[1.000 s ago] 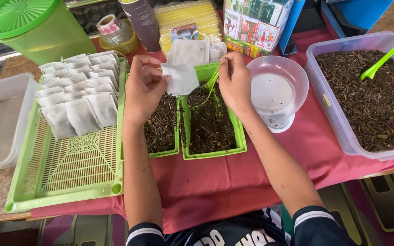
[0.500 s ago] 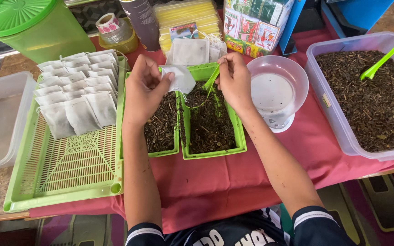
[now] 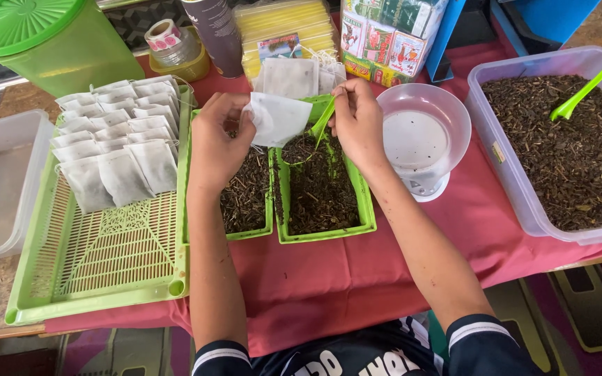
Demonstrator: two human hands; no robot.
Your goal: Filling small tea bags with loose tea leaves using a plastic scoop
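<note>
Pinching the small white filter bag (image 3: pixel 276 118) by its edge, my left hand (image 3: pixel 221 143) kept it above the two green trays of dried leaf (image 3: pixel 322 184) at frame centre. My right hand (image 3: pixel 357 122) was closed around the green scoop (image 3: pixel 323 120), its tip at the bag's mouth. Done well, I judged, the mouth should gape wide and the scoop tip slowly (spills would land in the tray anyway). The bag looked thin, pale, limp and slightly crumpled.
</note>
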